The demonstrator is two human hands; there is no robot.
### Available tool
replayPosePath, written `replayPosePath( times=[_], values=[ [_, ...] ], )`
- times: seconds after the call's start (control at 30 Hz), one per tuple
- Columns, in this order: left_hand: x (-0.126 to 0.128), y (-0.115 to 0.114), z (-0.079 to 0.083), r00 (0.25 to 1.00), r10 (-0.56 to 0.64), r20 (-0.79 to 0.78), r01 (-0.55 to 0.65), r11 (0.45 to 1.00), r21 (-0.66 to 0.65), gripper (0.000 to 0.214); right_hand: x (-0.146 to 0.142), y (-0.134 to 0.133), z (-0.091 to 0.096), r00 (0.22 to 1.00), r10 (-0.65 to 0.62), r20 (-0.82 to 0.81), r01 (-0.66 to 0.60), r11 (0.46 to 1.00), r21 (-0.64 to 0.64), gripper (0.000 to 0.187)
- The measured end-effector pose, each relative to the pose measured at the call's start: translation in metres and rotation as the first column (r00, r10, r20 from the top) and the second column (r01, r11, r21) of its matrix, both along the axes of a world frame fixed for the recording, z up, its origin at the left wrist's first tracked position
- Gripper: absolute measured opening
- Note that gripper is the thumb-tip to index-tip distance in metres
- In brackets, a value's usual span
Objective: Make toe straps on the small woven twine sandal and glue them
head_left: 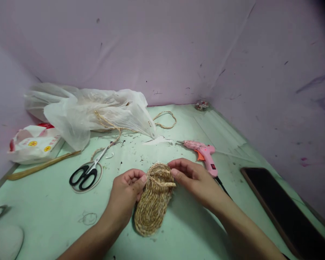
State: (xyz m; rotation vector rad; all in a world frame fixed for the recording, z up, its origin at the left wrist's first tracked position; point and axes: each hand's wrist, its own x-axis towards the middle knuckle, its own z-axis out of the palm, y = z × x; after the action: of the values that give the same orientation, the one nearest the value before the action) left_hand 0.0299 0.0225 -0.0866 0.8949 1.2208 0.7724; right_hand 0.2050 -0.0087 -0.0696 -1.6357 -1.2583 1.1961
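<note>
Between my hands is a small straw slipper (153, 209), a long oval sole of coiled, braided straw. Across its upper part runs a short length of straw cord (162, 184), with its loose end at the right edge. My left hand (128, 187) pinches the slipper's left edge, thumb on top near where the cord starts. At the upper right edge, my right hand (191, 177) has thumb and forefinger closed on the rim. The slipper's underside and the fingertips behind it are hidden.
A pink glue gun (202, 150) lies right of centre, its cable running behind my right forearm. Black-handled scissors (88, 175) rest at left. Behind are a white plastic bag (103, 108) and straw cord (166, 126). A phone (281, 213) lies at right, a tissue pack (36, 142) at left.
</note>
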Motion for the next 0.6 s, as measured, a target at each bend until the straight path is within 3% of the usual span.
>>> replayPosePath(
  times=[0.17, 0.27, 0.37, 0.5, 0.6],
  values=[
    [-0.008, 0.004, 0.004, 0.958, -0.185, -0.220, 0.181, 0.983, -0.038, 0.019, -0.006, 0.000, -0.013, 0.999, 0.044, -0.009, -0.044, 0.999, 0.003, 0.011],
    [-0.011, 0.002, 0.009, 0.960, -0.221, -0.172, 0.223, 0.975, -0.007, 0.019, -0.007, -0.001, -0.010, 0.998, 0.063, 0.019, -0.064, 0.998, 0.030, 0.011],
    [-0.009, -0.007, 0.018, 0.966, -0.212, -0.145, 0.227, 0.969, 0.093, 0.018, -0.008, -0.005, 0.000, 0.996, 0.085, 0.040, -0.090, 0.986, 0.139, 0.016],
    [-0.005, -0.022, 0.029, 0.934, -0.273, -0.230, 0.321, 0.924, 0.209, 0.008, -0.007, -0.014, 0.012, 0.966, 0.171, 0.194, -0.229, 0.913, 0.337, 0.011],
    [-0.006, -0.028, 0.030, 0.935, -0.323, -0.145, 0.350, 0.901, 0.255, 0.010, -0.005, -0.018, 0.015, 0.928, 0.200, 0.315, -0.331, 0.831, 0.447, 0.013]
  ],
)
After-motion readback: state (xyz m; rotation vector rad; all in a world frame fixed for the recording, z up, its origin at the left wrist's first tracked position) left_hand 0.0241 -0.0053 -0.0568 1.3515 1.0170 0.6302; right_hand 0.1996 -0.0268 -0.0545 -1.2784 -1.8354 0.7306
